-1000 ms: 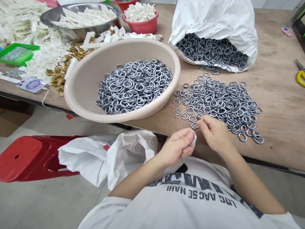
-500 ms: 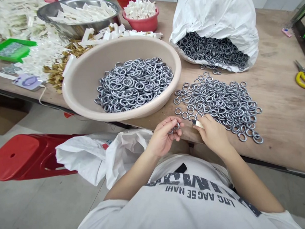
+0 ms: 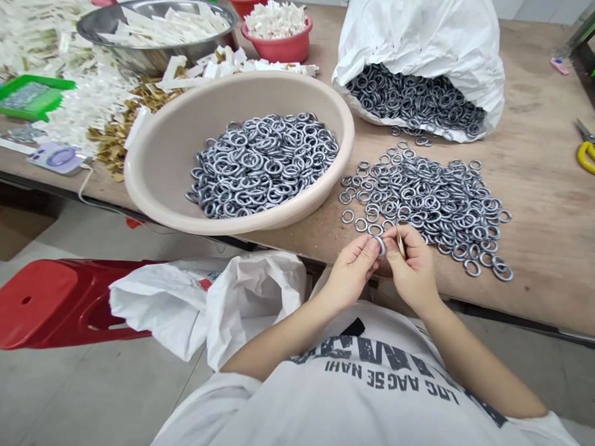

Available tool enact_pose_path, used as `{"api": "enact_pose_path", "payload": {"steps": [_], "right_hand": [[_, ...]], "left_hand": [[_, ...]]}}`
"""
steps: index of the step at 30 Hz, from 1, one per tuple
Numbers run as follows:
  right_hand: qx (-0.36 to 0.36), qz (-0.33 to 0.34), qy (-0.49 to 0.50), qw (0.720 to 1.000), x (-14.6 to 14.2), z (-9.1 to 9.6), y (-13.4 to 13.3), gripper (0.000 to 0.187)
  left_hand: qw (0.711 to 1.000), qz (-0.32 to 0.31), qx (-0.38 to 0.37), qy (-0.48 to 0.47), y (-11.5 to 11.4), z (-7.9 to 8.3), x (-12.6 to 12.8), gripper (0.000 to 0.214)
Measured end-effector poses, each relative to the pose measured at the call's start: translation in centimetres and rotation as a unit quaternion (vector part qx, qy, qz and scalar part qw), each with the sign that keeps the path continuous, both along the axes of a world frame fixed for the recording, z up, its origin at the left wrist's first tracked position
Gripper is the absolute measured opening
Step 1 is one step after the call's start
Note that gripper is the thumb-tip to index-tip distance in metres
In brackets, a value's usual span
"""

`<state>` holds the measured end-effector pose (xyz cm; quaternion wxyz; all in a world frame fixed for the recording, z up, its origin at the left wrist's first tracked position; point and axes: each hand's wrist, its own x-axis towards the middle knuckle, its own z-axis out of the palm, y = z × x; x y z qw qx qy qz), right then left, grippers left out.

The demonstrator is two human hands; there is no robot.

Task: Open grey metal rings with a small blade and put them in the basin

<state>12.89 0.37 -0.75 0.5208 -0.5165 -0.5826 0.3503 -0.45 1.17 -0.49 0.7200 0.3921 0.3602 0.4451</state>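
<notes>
My left hand [image 3: 350, 272] and my right hand [image 3: 412, 269] meet at the table's front edge. The left fingers pinch a grey metal ring [image 3: 379, 245]. In my right hand is a small pale flat piece [image 3: 401, 243], held against that ring. Just beyond the hands lies a loose heap of grey rings [image 3: 428, 198] on the wooden table [image 3: 547, 193]. A beige basin [image 3: 173, 147] to the left holds many more rings. An open white bag [image 3: 421, 38] at the back spills rings too.
Yellow-handled scissors [image 3: 594, 154] lie at the right edge. At the back left are a steel bowl [image 3: 152, 32] of white plastic pieces, a red bowl [image 3: 277, 37], a green tray [image 3: 26, 96] and a phone [image 3: 60, 157]. A red stool [image 3: 45, 302] and white bag [image 3: 216, 301] sit below.
My left hand moved right with a ring and met my right hand. The right hand turned its pale piece up against the ring.
</notes>
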Motion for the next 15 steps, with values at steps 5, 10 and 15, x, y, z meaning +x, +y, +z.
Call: {"api": "enact_pose_path", "payload": {"steps": [5,10,15], "right_hand": [[0.041,0.082,-0.037,0.995,1.0,1.1,0.2,0.021],[0.01,0.059,-0.013,0.998,1.2,1.1,0.3,0.028],[0.066,0.092,-0.187,0.976,1.8,1.8,-0.6,0.036]], "left_hand": [[1.0,-0.005,-0.015,-0.008,0.0,0.0,-0.4,0.038],[0.999,-0.018,-0.018,-0.038,-0.2,0.1,-0.4,0.04],[0.997,-0.014,-0.034,-0.062,0.1,0.6,-0.7,0.04]]}}
